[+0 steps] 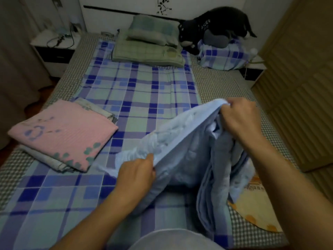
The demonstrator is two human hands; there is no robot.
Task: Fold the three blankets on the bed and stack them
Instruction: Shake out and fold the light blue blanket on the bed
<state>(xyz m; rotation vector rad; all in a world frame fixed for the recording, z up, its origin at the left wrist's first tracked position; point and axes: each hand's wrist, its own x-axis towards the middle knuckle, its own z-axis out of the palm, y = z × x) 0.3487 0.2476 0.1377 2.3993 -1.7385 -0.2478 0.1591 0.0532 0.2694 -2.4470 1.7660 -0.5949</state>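
While both hands grip: left hand [137, 173] | right hand [241, 120] | blue blanket [189, 152]

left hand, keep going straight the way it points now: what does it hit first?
Likely the light blue blanket the left hand already pinches; beyond that, bare blue plaid bedsheet. Depth is unclear.

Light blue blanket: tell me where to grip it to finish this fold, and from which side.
Grip the light blue blanket along its raised top edge, near both ends, coming from above, as the left hand and right hand do now. That edge is straight and taut, while the rest hangs bunched below.
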